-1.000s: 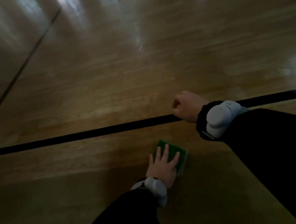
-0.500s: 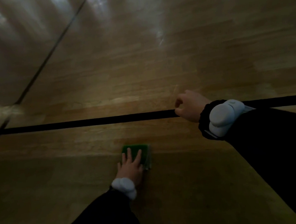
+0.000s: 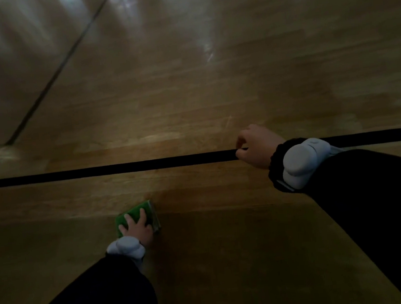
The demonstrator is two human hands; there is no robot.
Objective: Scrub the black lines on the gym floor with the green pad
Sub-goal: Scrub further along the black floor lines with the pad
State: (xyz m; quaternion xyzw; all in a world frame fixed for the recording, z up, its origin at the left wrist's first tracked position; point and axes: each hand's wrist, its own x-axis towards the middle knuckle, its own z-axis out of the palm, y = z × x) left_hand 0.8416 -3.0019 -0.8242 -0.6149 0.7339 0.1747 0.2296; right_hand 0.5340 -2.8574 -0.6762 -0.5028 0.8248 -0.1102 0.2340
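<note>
A green pad (image 3: 136, 213) lies flat on the wooden gym floor, below a broad black line (image 3: 112, 169) that runs left to right across the frame. My left hand (image 3: 137, 229) presses down on the pad with spread fingers, a hand's width short of the line. My right hand (image 3: 256, 148) rests as a loose fist on the black line at the right, with nothing visible in it. Both wrists carry white devices over black sleeves.
A thinner dark line (image 3: 59, 67) runs diagonally from top centre down to the left and meets the black line near the left edge. The polished floor (image 3: 212, 88) stretches away with bright reflections at the top.
My left hand has slid the green pad leftwards along the floor, staying below the black line. The view has swung, so the line now lies level. My right hand stays on the line.
</note>
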